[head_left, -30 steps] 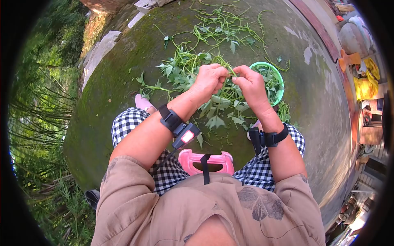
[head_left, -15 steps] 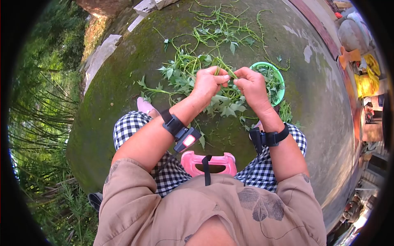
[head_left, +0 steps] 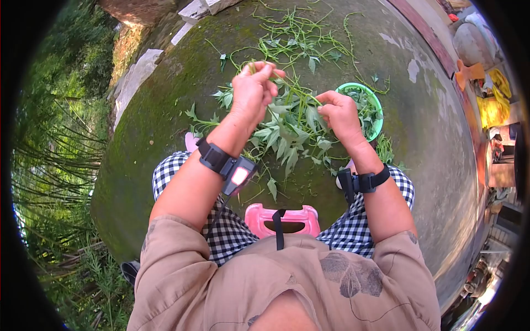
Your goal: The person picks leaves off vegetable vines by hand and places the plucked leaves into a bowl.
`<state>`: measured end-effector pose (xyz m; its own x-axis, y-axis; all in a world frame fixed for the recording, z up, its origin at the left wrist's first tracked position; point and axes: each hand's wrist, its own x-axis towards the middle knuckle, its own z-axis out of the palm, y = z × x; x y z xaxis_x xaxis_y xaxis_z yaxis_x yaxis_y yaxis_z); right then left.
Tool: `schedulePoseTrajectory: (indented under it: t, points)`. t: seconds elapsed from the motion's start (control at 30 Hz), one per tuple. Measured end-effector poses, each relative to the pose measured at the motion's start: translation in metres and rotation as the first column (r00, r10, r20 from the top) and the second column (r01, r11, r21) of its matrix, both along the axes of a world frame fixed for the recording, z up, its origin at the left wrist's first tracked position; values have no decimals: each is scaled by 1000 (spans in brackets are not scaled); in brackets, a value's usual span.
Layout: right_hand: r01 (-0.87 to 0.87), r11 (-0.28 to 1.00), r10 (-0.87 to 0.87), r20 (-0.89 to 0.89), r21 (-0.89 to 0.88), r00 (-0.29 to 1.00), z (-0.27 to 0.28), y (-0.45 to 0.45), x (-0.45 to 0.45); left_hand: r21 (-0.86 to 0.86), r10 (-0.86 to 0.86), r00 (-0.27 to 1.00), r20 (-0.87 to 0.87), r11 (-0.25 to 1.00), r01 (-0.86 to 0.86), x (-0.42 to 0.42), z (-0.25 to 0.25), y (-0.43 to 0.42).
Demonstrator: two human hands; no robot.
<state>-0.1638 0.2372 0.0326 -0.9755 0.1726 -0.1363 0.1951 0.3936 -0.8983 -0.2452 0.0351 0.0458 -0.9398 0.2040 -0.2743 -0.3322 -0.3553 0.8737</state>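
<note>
My left hand (head_left: 251, 91) is raised over a heap of leafy green vines, with thumb and fingers closed on a vine stem. Lower and to the right, my right hand (head_left: 339, 115) pinches a leafy vine (head_left: 301, 94) near its stem. Leaves hang between and below the two hands. Beneath them, the pile of cut vines (head_left: 290, 138) spreads over the mossy ground. Just beyond my right hand stands a green basket (head_left: 380, 113) with picked leaves (head_left: 364, 105) inside, partly covered by my hand and forearm.
Long bare stems (head_left: 298, 27) lie tangled farther out on the ground. A pink plastic stool (head_left: 256, 220) shows between my knees. Pale stone slabs (head_left: 135, 77) edge the left side, with greenery past them. A yellow bag (head_left: 493, 113) and other household items sit far right.
My left hand has moved up and to the left, away from the right hand, with the vine stretched between them. The right hand has barely shifted. Leaves now hang more spread out.
</note>
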Motion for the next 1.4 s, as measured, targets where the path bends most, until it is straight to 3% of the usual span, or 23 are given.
schedulePoseTrajectory:
  t: [0.2, 0.3, 0.4, 0.5, 0.57, 0.63, 0.67, 0.73, 0.8, 1.0, 1.23, 1.4]
  points:
    - [19, 997, -24, 64, 77, 998, -9, 9, 0, 87, 109, 986, -124, 991, -99, -34, 10, -42]
    - [18, 992, -26, 56, 125, 998, -15, 13, 1, 21, 232, 962, -141, 973, -231, -43, 25, -65]
    - [19, 983, -48, 156, 181, 987, -20, 20, 2, 121, 343, 929, -139, 937, -328, -57, 30, -95]
    - [16, 995, -27, 110, 99, 994, -37, 30, 2, 227, 379, 914, -143, 912, -343, -65, 28, -115]
    - [69, 990, -43, 198, -125, 979, -12, 17, 5, 204, 198, 971, -136, 964, -168, -56, 16, -102]
    - [101, 948, -25, 248, -301, 968, 4, 8, 6, -147, 136, 989, -53, 979, -142, -22, 23, -50]
    - [107, 946, -27, 255, -305, 966, 6, 6, 5, -277, -19, 1000, -4, 961, 17, -5, 24, -32]
    - [109, 930, -15, 257, -352, 966, 14, 0, 1, -379, -193, 980, 46, 904, 196, 16, 3, -7]
    - [88, 929, 6, 250, -360, 968, 16, -4, -1, -417, -275, 961, -14, 876, 244, 28, -23, 6]
    - [29, 908, 52, 181, -417, 982, 15, -3, -2, -321, -318, 948, 2, 898, 302, 40, -29, 22]
    - [-176, 984, 175, -66, -16, 982, 4, -1, 2, -459, -411, 900, -147, 834, 306, 40, -31, 22]
    - [-170, 966, 194, -109, 196, 975, 17, -7, 4, -632, -403, 812, -422, 773, 55, 43, -35, 27]
